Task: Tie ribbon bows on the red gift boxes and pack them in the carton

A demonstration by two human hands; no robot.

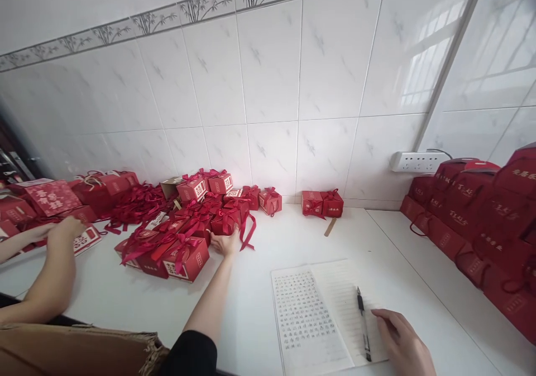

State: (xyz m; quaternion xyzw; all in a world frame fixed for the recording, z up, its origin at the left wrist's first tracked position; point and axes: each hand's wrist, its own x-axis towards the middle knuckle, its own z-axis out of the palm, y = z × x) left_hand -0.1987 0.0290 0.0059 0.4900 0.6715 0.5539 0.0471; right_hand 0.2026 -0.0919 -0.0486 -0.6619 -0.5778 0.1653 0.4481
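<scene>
My left hand (226, 243) reaches to the front right of a heap of red gift boxes. Its fingers are closed against the lower part of one red gift box (226, 221) tied with a ribbon; the box partly hides the fingertips. A loose ribbon end (249, 234) hangs just right of this hand. My right hand (404, 340) rests at the right edge of an open notebook (335, 278), loosely curled and holding nothing. Beside it, a black-capped pen (363, 323) lies across the lined right page. Handwriting fills much of the left page.
Another person's arms (58, 264) work at the left among red boxes. A ribbon pile (140, 203) lies behind the heap. Two tied boxes (322, 203) stand near the wall. Stacked red bags (481, 220) line the right side, below a power strip (419, 162). Torn cardboard (79, 348) is at lower left.
</scene>
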